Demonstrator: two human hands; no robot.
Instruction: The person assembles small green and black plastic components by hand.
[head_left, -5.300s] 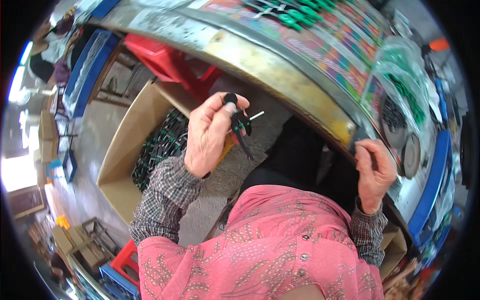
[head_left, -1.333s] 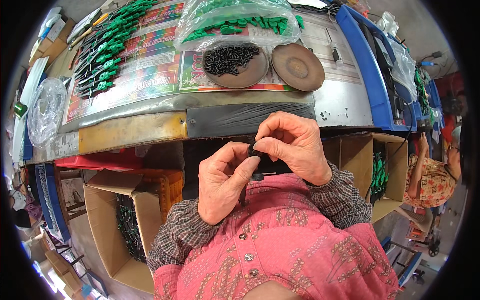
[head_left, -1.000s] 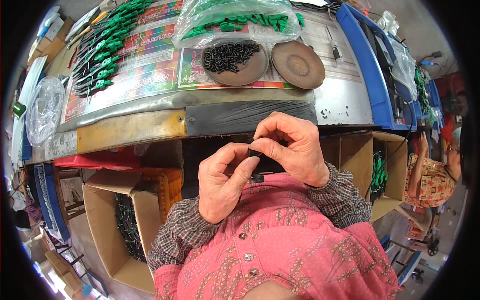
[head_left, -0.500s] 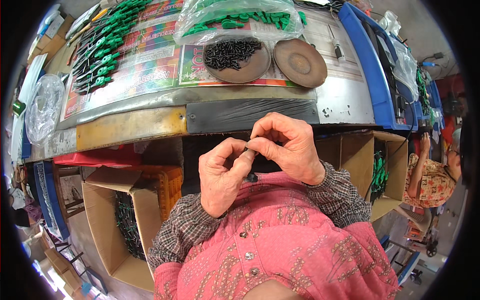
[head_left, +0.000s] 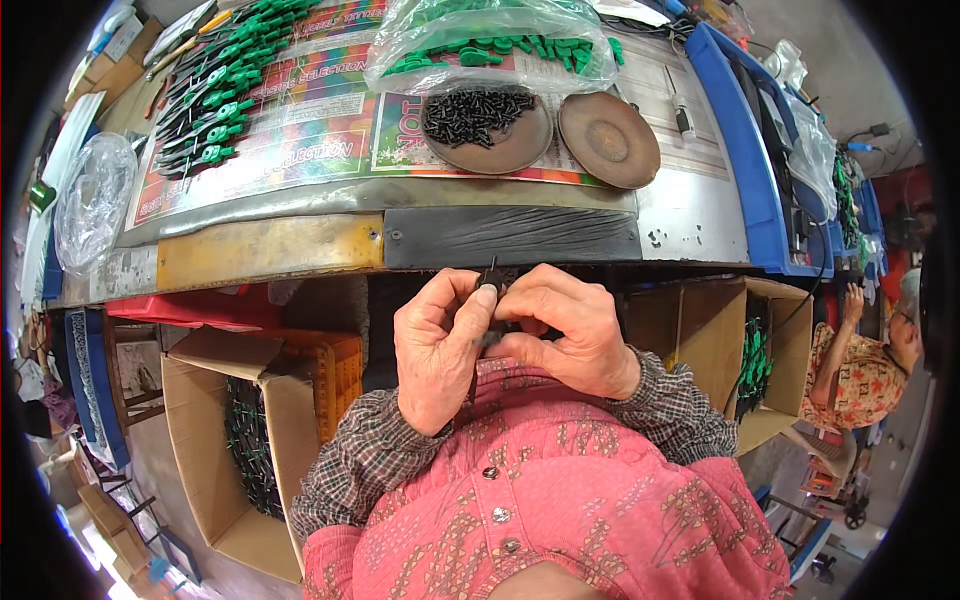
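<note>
Left hand (head_left: 440, 350) and right hand (head_left: 565, 330) meet below the workbench edge (head_left: 400, 240) — fingers pinched together on one small black metal part (head_left: 490, 285). Beyond stands a round brown dish of black screws (head_left: 487, 127).

small part (head_left: 490, 290): black
screws (head_left: 478, 112): black
dishes (head_left: 608, 140): rusty brown
bagged pieces (head_left: 500, 48): green
bin (head_left: 745, 150): blue
shirt (head_left: 560, 500): pink, patterned
</note>
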